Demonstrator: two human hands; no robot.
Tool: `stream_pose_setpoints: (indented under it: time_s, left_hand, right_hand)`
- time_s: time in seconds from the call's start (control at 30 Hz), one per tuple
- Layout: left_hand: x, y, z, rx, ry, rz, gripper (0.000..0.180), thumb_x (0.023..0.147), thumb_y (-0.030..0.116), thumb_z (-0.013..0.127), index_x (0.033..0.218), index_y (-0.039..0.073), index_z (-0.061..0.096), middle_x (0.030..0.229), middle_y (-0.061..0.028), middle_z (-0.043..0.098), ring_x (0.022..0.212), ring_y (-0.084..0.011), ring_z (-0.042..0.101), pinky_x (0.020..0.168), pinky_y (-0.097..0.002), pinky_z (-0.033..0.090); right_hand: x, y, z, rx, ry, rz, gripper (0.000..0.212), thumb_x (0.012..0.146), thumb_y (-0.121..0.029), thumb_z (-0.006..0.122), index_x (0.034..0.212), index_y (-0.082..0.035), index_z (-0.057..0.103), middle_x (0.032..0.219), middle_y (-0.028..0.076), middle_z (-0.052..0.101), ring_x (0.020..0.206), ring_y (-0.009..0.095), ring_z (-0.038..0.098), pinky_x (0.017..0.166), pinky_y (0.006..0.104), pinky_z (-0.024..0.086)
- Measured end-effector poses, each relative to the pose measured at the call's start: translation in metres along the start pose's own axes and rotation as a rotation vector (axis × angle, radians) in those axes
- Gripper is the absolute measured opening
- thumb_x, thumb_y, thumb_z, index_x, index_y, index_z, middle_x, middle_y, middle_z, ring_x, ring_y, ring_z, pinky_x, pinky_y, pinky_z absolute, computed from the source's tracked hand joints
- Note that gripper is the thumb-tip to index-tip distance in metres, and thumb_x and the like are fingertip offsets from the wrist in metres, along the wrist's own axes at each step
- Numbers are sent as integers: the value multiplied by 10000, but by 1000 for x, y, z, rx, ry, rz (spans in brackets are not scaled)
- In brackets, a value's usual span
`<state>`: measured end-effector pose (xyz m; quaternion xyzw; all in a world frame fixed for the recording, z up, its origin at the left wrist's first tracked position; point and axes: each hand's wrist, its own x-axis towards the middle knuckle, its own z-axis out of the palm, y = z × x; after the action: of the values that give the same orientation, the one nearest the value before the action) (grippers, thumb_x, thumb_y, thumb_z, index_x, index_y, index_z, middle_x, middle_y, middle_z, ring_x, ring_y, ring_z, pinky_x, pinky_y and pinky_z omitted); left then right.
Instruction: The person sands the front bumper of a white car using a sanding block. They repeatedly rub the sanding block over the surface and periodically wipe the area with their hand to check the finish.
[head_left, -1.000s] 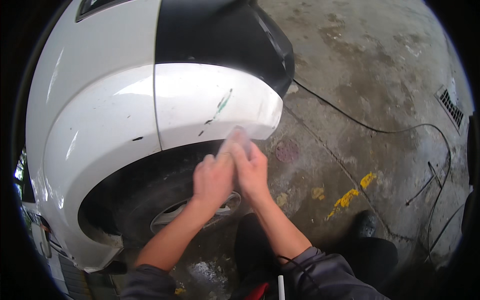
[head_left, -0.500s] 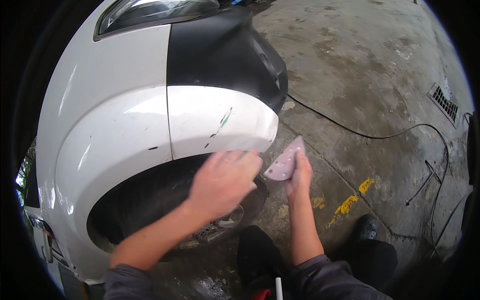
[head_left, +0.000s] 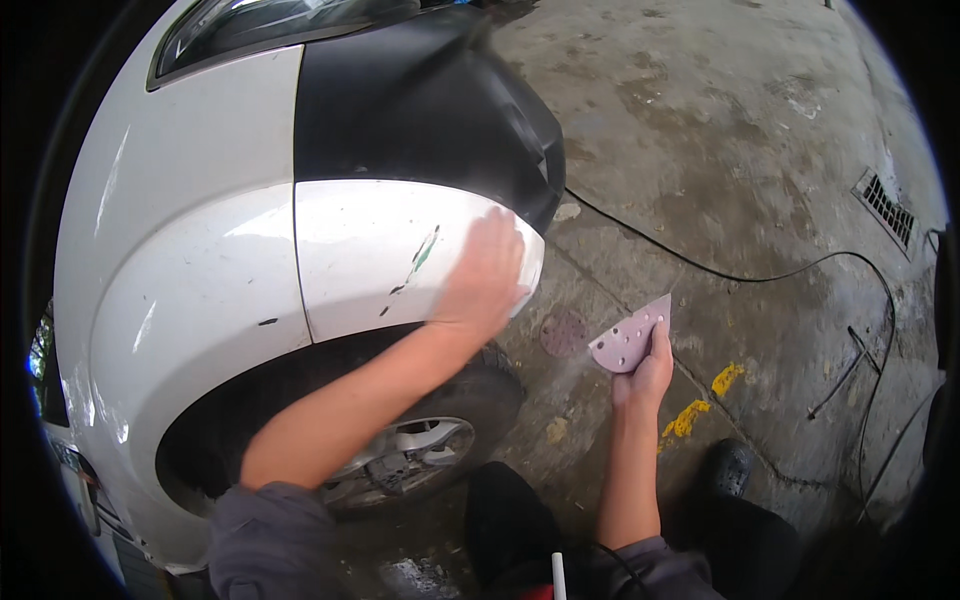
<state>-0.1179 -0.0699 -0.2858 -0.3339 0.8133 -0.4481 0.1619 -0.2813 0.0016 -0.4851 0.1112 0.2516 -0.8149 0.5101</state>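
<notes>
My left hand [head_left: 485, 268], blurred by motion, lies with stretched fingers over the outer end of a white bumper corner [head_left: 350, 225]. A pale edge [head_left: 519, 300] shows beside that hand; what it belongs to I cannot make out. Green and dark scratches [head_left: 420, 258] mark the white panel just left of the fingers. Held out over the floor, my right hand [head_left: 645, 375] grips a folded pink sanding disc [head_left: 630, 338] with holes in it, thumb on its face. Left of this disc, a round reddish patch [head_left: 563, 332] shows low against the floor, blurred.
Black bumper plastic [head_left: 420, 110] sits above the white panel, and a headlight [head_left: 270, 30] above that. Below the arch is the wheel [head_left: 430, 445]. A black cable [head_left: 720, 270] crosses the concrete floor towards a drain grate [head_left: 884, 210]. Yellow paint marks [head_left: 686, 418] lie near my shoe [head_left: 733, 468].
My left hand has moved up and right onto the bumper's end. My right hand, with the folded sanding disc, has shifted right and slightly down. The round reddish patch now shows near the floor.
</notes>
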Motion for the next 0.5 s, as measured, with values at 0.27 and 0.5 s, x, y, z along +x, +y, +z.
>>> stream_pose_setpoints:
  time_s: [0.27, 0.5]
  left_hand:
    - [1, 130, 88, -609, -327, 323, 66, 835, 210, 674, 859, 155, 700, 821, -25, 686, 929, -231, 682, 846, -413, 517]
    - [-52, -2, -36, -470, 181, 181, 266, 855, 250, 713, 1049, 69, 700, 1131, -82, 677, 1148, -283, 626, 1047, -481, 451]
  right_hand:
    - [-31, -28, 14, -103, -15, -52, 188, 1009, -104, 578, 1175, -17, 588, 1077, 71, 678, 957, 197, 685, 875, 370, 572]
    - [-33, -21, 12, -291, 3, -118, 340, 935, -37, 654, 1270, -29, 596, 1085, 55, 685, 908, 158, 675, 772, 310, 569]
